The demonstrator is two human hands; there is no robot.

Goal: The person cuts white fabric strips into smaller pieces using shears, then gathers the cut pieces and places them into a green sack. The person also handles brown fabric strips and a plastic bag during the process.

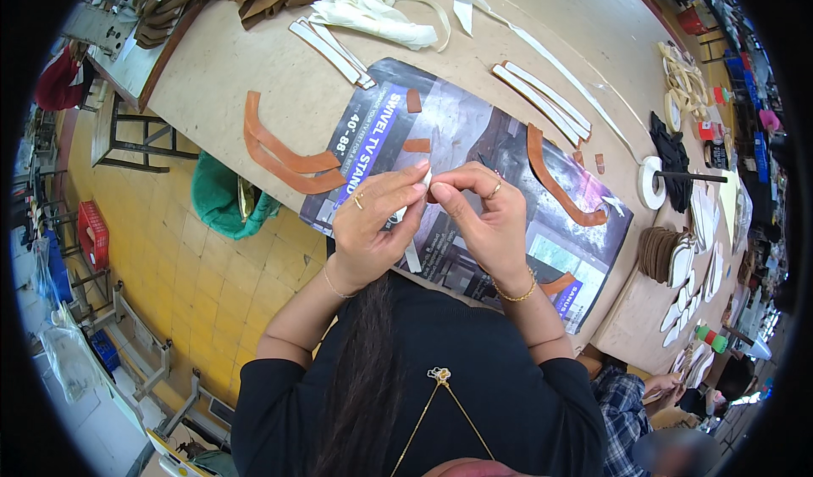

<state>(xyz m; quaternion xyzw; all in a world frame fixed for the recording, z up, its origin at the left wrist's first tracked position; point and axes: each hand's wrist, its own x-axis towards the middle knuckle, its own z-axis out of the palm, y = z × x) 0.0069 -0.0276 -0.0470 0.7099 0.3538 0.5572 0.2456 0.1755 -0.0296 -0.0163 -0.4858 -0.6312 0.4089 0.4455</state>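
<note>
table (254,71) edge near; both hands (377,219) pinch white strip (412,253)

I see my left hand (373,223) and right hand (483,215) meeting above a flattened printed carton (508,138), fingers pinching a white strip (412,253) and a small brown leather piece (432,196). Curved brown leather strips (284,159) lie to the left, a tape roll (650,182) to the right.

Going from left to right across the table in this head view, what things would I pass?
Two curved brown strips → left hand → small white strip pinched by both hands → right hand → long curved brown strip → white tape roll → stack of brown pieces.
</note>
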